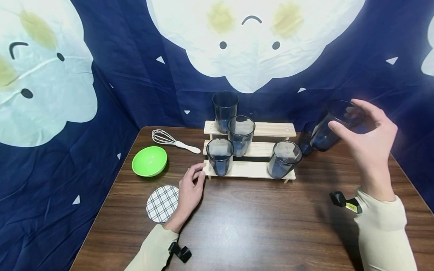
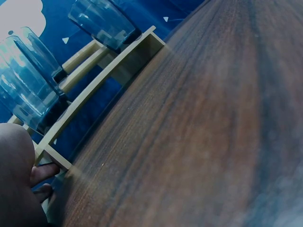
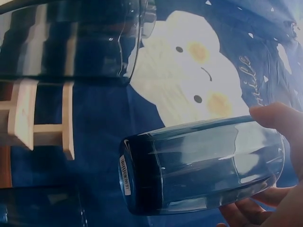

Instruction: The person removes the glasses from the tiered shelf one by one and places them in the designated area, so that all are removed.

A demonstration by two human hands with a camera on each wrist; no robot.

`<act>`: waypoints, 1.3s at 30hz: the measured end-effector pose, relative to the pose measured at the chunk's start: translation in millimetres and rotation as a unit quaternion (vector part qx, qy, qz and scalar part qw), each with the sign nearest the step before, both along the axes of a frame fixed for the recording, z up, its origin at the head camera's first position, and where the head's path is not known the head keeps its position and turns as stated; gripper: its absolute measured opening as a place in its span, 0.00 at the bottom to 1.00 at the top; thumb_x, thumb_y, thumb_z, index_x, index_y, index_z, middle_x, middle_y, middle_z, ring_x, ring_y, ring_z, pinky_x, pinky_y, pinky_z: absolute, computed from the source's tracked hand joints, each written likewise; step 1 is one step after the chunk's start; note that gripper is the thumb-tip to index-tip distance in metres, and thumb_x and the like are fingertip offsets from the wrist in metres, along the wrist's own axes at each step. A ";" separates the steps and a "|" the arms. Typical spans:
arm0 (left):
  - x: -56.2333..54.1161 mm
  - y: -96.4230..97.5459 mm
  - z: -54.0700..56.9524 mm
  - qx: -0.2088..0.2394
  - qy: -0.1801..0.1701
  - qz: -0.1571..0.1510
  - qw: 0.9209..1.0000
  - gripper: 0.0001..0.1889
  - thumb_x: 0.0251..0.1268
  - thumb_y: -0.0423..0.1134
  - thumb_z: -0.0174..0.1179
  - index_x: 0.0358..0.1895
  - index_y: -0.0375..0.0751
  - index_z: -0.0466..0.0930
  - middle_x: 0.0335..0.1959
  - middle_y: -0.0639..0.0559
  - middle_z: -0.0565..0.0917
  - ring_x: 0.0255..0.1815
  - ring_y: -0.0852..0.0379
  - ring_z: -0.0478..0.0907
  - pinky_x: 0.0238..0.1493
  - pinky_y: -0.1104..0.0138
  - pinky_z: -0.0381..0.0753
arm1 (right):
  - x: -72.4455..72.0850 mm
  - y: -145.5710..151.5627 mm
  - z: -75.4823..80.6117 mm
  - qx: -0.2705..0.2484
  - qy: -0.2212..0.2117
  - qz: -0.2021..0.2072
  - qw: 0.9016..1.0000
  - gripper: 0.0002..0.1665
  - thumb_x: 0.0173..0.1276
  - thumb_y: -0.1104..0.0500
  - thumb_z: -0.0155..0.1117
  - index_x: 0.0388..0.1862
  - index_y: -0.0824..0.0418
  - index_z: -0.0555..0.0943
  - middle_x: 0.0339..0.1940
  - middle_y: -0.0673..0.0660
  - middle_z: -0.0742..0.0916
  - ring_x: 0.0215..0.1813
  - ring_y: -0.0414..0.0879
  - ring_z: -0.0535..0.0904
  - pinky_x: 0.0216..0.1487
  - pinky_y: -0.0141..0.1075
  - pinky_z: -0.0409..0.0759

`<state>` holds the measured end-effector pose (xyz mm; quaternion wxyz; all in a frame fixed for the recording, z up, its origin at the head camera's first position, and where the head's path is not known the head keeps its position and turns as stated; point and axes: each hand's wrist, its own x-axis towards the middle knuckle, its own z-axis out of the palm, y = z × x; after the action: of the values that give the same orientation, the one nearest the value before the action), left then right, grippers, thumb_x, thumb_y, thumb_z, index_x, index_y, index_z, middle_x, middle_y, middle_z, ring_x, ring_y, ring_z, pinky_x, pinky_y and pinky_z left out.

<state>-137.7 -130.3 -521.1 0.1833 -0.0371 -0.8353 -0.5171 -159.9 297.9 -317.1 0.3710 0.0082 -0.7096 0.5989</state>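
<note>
My right hand [image 1: 376, 139] grips a tinted blue drinking glass [image 3: 203, 165] near its rim, thumb on one side and fingers on the other. That glass tilts in the air right of a three-step wooden rack [image 1: 252, 169]. Relaxed and slightly bent, the fingers of my left hand [image 1: 191, 188] touch the left end of the lowest step. On that step stand a left glass [image 1: 220, 158] and a right glass [image 1: 285, 160]. One glass [image 1: 241, 135] is on the middle step and another [image 1: 225, 111] on the top step.
One more glass [image 1: 306, 141] stands right of the rack, partly behind the held one. At the left of the wooden table [image 1: 237, 233] lie a white whisk [image 1: 176, 142], a green bowl [image 1: 150, 162] and a checked round coaster [image 1: 162, 205]. A blue cloth [image 1: 135, 75] hangs behind.
</note>
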 end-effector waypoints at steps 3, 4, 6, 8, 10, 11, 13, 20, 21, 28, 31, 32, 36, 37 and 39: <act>-0.2 0.2 0.4 0.008 0.013 -0.006 1.000 0.13 0.82 0.38 0.64 0.63 0.48 0.88 0.56 0.40 0.92 0.53 0.48 0.94 0.65 0.50 0.82 | 0.1 3.0 -2.6 -0.004 -0.005 -0.007 1.000 0.38 0.47 0.80 0.83 0.60 0.63 0.92 0.41 0.51 0.93 0.41 0.40 0.87 0.46 0.26 0.83; 0.2 0.3 0.9 0.013 0.014 -0.007 1.000 0.13 0.82 0.37 0.64 0.63 0.47 0.88 0.56 0.39 0.92 0.53 0.47 0.94 0.65 0.49 0.82 | 0.2 4.0 -3.3 -0.002 -0.007 -0.012 1.000 0.38 0.48 0.79 0.83 0.60 0.62 0.92 0.41 0.50 0.93 0.41 0.40 0.87 0.46 0.26 0.82; -0.6 -0.3 -1.3 0.006 0.015 -0.004 1.000 0.13 0.82 0.38 0.64 0.63 0.49 0.88 0.56 0.41 0.92 0.53 0.50 0.94 0.65 0.54 0.82 | 0.2 6.0 -4.4 0.005 -0.010 -0.023 1.000 0.38 0.48 0.79 0.84 0.61 0.62 0.92 0.41 0.49 0.93 0.41 0.39 0.87 0.46 0.26 0.81; 0.2 0.2 0.6 0.004 0.008 0.000 1.000 0.13 0.82 0.37 0.64 0.63 0.49 0.88 0.56 0.42 0.92 0.53 0.50 0.94 0.66 0.55 0.81 | 0.2 8.1 -5.2 0.004 -0.010 -0.028 1.000 0.37 0.48 0.79 0.83 0.61 0.62 0.92 0.41 0.49 0.93 0.42 0.39 0.87 0.47 0.26 0.81; 1.0 1.0 2.5 0.003 0.003 0.003 1.000 0.13 0.82 0.36 0.64 0.63 0.48 0.88 0.56 0.41 0.92 0.54 0.49 0.94 0.66 0.54 0.81 | 0.2 10.4 -5.8 0.002 -0.010 -0.035 0.999 0.37 0.49 0.79 0.83 0.61 0.62 0.92 0.41 0.48 0.93 0.42 0.39 0.87 0.47 0.26 0.80; 1.4 1.2 3.8 0.004 -0.001 0.003 1.000 0.14 0.82 0.36 0.64 0.63 0.48 0.88 0.56 0.42 0.92 0.54 0.49 0.93 0.66 0.53 0.81 | 0.2 11.7 -6.1 0.000 -0.009 -0.038 0.999 0.37 0.49 0.79 0.83 0.60 0.62 0.92 0.41 0.48 0.93 0.42 0.39 0.86 0.47 0.26 0.80; 3.3 2.2 8.3 0.011 -0.007 0.001 1.000 0.14 0.81 0.35 0.63 0.63 0.46 0.88 0.56 0.40 0.92 0.54 0.47 0.93 0.66 0.47 0.81 | 0.2 14.3 -6.6 -0.009 -0.008 -0.041 0.999 0.36 0.49 0.79 0.82 0.60 0.63 0.92 0.40 0.48 0.93 0.43 0.39 0.86 0.47 0.26 0.80; 1.5 1.2 5.2 0.006 -0.012 0.006 1.000 0.13 0.81 0.36 0.64 0.62 0.49 0.88 0.54 0.44 0.94 0.55 0.51 0.93 0.66 0.54 0.80 | 1.2 23.5 -6.7 -0.019 -0.001 -0.051 0.999 0.36 0.49 0.80 0.82 0.60 0.63 0.92 0.40 0.48 0.92 0.43 0.38 0.86 0.47 0.25 0.81; 1.2 1.2 4.8 0.007 -0.008 0.005 1.000 0.13 0.81 0.36 0.64 0.62 0.49 0.88 0.53 0.44 0.94 0.54 0.51 0.93 0.66 0.54 0.80 | 1.3 24.5 -6.6 -0.024 -0.002 -0.051 0.998 0.36 0.48 0.80 0.82 0.60 0.64 0.92 0.40 0.48 0.92 0.44 0.39 0.86 0.47 0.25 0.81; 0.4 1.4 2.4 0.006 0.005 0.004 1.000 0.13 0.81 0.37 0.64 0.62 0.49 0.88 0.52 0.43 0.94 0.53 0.50 0.94 0.66 0.54 0.80 | 1.6 30.1 -6.3 -0.025 -0.012 -0.067 0.997 0.36 0.50 0.78 0.83 0.60 0.62 0.92 0.41 0.49 0.93 0.45 0.39 0.87 0.49 0.26 0.80; 0.7 2.3 4.3 0.005 -0.002 0.004 1.000 0.13 0.81 0.36 0.64 0.62 0.49 0.88 0.55 0.44 0.93 0.54 0.51 0.94 0.66 0.55 0.80 | 0.6 32.3 -6.9 -0.021 -0.014 -0.072 0.997 0.36 0.50 0.78 0.83 0.60 0.61 0.92 0.41 0.49 0.92 0.45 0.39 0.86 0.49 0.26 0.80; -0.1 1.9 3.0 0.002 -0.002 0.006 1.000 0.13 0.82 0.37 0.64 0.62 0.50 0.88 0.55 0.45 0.93 0.53 0.52 0.94 0.66 0.58 0.80 | 0.2 32.9 -7.2 -0.020 -0.014 -0.073 0.997 0.36 0.50 0.78 0.83 0.60 0.61 0.92 0.41 0.48 0.92 0.46 0.39 0.86 0.49 0.26 0.80; -1.0 0.8 0.6 0.006 0.010 0.001 1.000 0.13 0.82 0.37 0.64 0.62 0.48 0.88 0.56 0.43 0.92 0.53 0.51 0.94 0.64 0.57 0.81 | -1.1 35.1 -8.5 -0.015 -0.016 -0.072 0.997 0.37 0.50 0.79 0.82 0.61 0.61 0.92 0.42 0.48 0.92 0.47 0.39 0.86 0.50 0.26 0.80; -1.2 0.6 0.0 0.005 0.013 0.001 1.000 0.13 0.82 0.37 0.64 0.62 0.49 0.88 0.56 0.43 0.92 0.52 0.51 0.94 0.63 0.57 0.81 | -1.2 35.7 -8.7 -0.019 -0.014 -0.071 0.997 0.37 0.50 0.79 0.82 0.61 0.61 0.92 0.42 0.49 0.92 0.47 0.40 0.86 0.50 0.26 0.80; -1.4 0.2 -0.9 0.006 0.016 -0.003 1.000 0.13 0.82 0.37 0.64 0.63 0.48 0.88 0.55 0.42 0.93 0.52 0.50 0.94 0.64 0.56 0.81 | -1.1 37.0 -9.1 -0.020 -0.014 -0.073 0.997 0.37 0.50 0.78 0.82 0.61 0.61 0.92 0.42 0.49 0.92 0.46 0.39 0.86 0.49 0.26 0.80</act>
<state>-139.1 -130.1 -522.0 0.1958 -0.0469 -0.8286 -0.5223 -161.0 334.9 -326.2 0.4040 -0.0587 -0.7014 0.5843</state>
